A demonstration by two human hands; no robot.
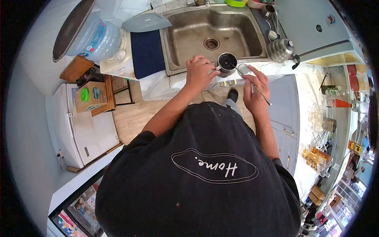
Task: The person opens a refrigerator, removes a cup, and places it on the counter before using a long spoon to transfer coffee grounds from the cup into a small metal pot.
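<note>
A metal mug with dark contents stands at the sink's front edge. My left hand is closed at its handle, thumb and fingertips pinched there. In my right hand is a long metal spoon, gripped along its handle. The spoon slants down to the left, and its far end dips into the mug. A small clear glass stands just right of the mug, close to my right fingertips. What it contains is too small to tell.
Behind the mug lies a steel sink with a drain. A dark blue mat is left of it; a steel kettle stands right. Large water bottles are at the far left. A cabinet is below the counter.
</note>
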